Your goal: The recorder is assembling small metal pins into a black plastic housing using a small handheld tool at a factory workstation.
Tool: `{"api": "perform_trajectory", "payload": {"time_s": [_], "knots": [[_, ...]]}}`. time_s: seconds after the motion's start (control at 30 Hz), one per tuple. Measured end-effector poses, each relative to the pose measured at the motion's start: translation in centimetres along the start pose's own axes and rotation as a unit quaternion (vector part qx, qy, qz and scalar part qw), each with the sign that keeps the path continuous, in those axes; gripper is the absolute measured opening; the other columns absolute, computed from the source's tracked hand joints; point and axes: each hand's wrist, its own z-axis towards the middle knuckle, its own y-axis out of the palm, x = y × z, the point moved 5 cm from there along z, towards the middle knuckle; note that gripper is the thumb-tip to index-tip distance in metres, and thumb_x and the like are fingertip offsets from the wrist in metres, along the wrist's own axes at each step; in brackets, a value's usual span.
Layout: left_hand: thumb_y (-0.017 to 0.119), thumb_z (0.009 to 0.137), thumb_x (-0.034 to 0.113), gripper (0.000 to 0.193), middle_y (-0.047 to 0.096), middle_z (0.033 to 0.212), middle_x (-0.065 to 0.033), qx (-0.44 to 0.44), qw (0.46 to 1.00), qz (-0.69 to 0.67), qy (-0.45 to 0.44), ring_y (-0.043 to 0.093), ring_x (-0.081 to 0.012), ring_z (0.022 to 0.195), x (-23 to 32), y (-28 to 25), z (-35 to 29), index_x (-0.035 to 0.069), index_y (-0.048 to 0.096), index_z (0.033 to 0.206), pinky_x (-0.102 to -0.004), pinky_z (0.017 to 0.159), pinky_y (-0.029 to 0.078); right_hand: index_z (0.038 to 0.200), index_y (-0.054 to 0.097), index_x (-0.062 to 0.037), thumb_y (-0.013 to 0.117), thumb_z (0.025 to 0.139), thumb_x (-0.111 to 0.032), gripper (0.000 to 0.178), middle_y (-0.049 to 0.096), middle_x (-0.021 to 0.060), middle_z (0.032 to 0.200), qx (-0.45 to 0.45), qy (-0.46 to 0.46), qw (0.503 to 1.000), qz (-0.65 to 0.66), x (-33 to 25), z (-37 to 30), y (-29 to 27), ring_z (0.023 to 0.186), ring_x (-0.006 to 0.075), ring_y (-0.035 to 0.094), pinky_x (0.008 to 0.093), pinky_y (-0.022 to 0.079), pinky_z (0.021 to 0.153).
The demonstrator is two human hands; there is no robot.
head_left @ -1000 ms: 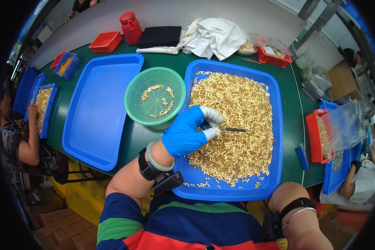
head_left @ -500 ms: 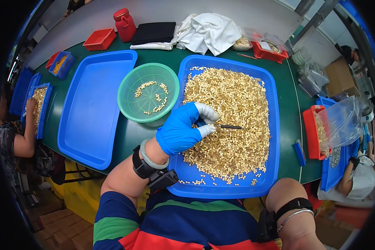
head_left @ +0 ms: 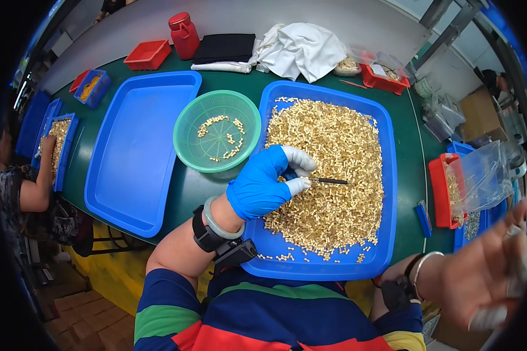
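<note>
My left hand [head_left: 266, 178], in a blue glove with white fingertip covers, pinches the end of a thin black rod [head_left: 334, 181] between thumb and fingers. The rod points right, over a heap of small brass-coloured, bone-shaped metal pieces [head_left: 328, 140]. They fill most of a blue tray [head_left: 390, 205] in front of me. At the far right my right hand [head_left: 489, 269] is raised beside the tray, blurred, its fingers spread with white covers on some tips. I see nothing in it. Left of the heap, a green mesh basket [head_left: 184, 143] contains several of the same pieces.
A bare blue tray [head_left: 132, 158] lies at the left. Along the back stand a red bin [head_left: 148, 55], a red jug [head_left: 184, 36], black cloth [head_left: 225, 48] and white cloth [head_left: 304, 50]. A red bin [head_left: 439, 190] stands right. Another person's arm [head_left: 38, 190] reaches in at left.
My right hand has come up from the lower right and swung outward with fingers spread. My left hand keeps its pinch on the rod. The whole view has shifted slightly.
</note>
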Motion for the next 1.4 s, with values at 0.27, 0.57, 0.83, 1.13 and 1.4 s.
{"api": "perform_trajectory", "payload": {"time_s": [0.27,0.57,0.83,1.13,1.4], "knots": [[0.062,0.074,-0.001,0.024,0.055,0.087,-0.0044,-0.003,0.999,-0.044,-0.020,0.052,-0.0106,0.078,0.1,-0.1,0.0,0.001,0.054,0.097,-0.0242,0.071,0.044,0.093,0.054,-0.0035,0.067,0.068,-0.009,0.029,0.058,0.0142,0.088,-0.573,0.201,0.789,-0.097,7.9,-11.7,8.0,0.082,0.0295,0.056,0.0346,0.043,0.076],[0.061,0.077,0.003,0.022,0.054,0.086,-0.0039,0.016,0.998,-0.036,-0.040,0.051,-0.0098,0.077,0.2,0.3,0.2,0.002,0.053,0.098,-0.0237,0.070,0.044,0.078,0.055,-0.0039,0.058,0.078,-0.011,0.007,0.055,0.0114,0.065,-0.566,0.218,0.786,-0.117,10.3,-13.2,7.1,0.060,0.0288,0.055,0.0357,0.042,0.053],[0.056,0.084,0.012,0.020,0.054,0.089,-0.0036,-0.026,0.995,0.011,-0.097,0.051,-0.0097,0.079,-0.4,0.3,0.0,0.002,0.051,0.100,-0.0231,0.071,0.043,0.077,0.055,-0.0039,0.055,0.080,-0.012,0.009,0.054,0.0123,0.062,-0.549,0.237,0.795,-0.106,10.3,-13.3,6.9,0.058,0.0291,0.055,0.0355,0.042,0.052],[0.053,0.084,0.010,0.016,0.054,0.091,-0.0039,-0.070,0.974,-0.038,-0.211,0.050,-0.0102,0.084,-1.0,0.4,0.0,0.003,0.050,0.098,-0.0225,0.074,0.041,0.077,0.055,-0.0039,0.053,0.081,-0.013,0.010,0.054,0.0123,0.063,-0.539,0.225,0.806,-0.096,10.3,-13.6,7.0,0.057,0.0289,0.055,0.0352,0.042,0.051],[0.055,0.078,-0.003,0.014,0.052,0.095,-0.0069,-0.007,0.985,-0.042,-0.168,0.053,-0.0112,0.076,-1.2,0.6,0.0,0.002,0.052,0.092,-0.0248,0.070,0.044,0.078,0.055,-0.0034,0.052,0.083,-0.013,0.011,0.054,0.0122,0.063,-0.537,0.246,0.801,-0.093,10.5,-13.9,6.9,0.056,0.0283,0.054,0.0333,0.041,0.050]]}}
